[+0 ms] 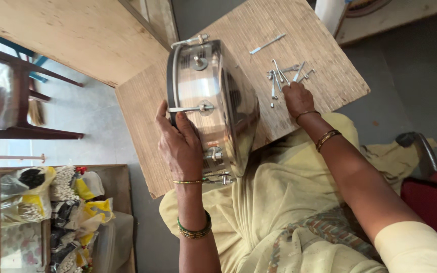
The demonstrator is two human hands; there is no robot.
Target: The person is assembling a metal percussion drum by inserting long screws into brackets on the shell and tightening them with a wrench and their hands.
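Observation:
A shiny metal drum shell (213, 101) with a black rim stands on its edge on a wooden board (324, 55). Tension rods and lugs run across its side. My left hand (180, 144) grips the near side of the shell over one rod and steadies it. My right hand (297, 98) reaches over to a small heap of metal rods and screws (284, 76) on the board, fingertips closing on one piece. A single long rod (267, 44) lies farther off on the board.
The board rests on my lap. A plywood sheet (72, 35) leans at the upper left. A wooden box (51, 217) with several plastic bags of small parts stands at the lower left. A dark wooden stool (21, 101) is at left, a red seat (436, 202) at right.

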